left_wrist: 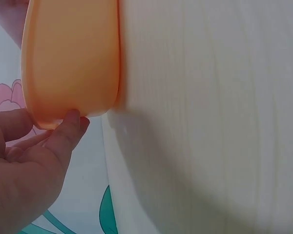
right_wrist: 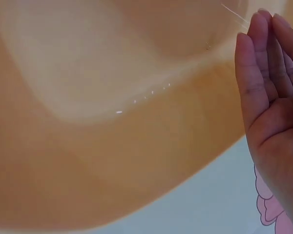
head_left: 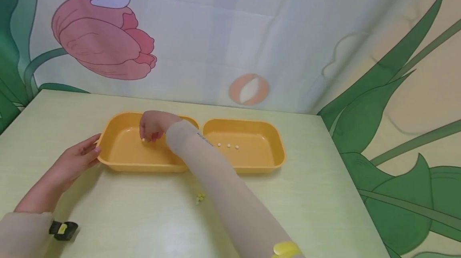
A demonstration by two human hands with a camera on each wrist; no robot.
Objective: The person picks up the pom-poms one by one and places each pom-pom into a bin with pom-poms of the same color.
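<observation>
My left hand holds the left end of a yellow plastic tray. In the left wrist view its thumb and fingers lie on either side of the tray's end. My right hand reaches into this tray, fingers pointing down. It pinches a small white bead at its fingertips. The right wrist view shows thumb and fingertips drawn together, with the bead hidden there. A second yellow tray stands close on the right. Inside it, a row of small white beads lies partly behind my right sleeve.
Small yellow and whitish bits lie on the pale table in front of the trays. A black band with a yellow mark sits by my left cuff. A printed curtain hangs behind the table.
</observation>
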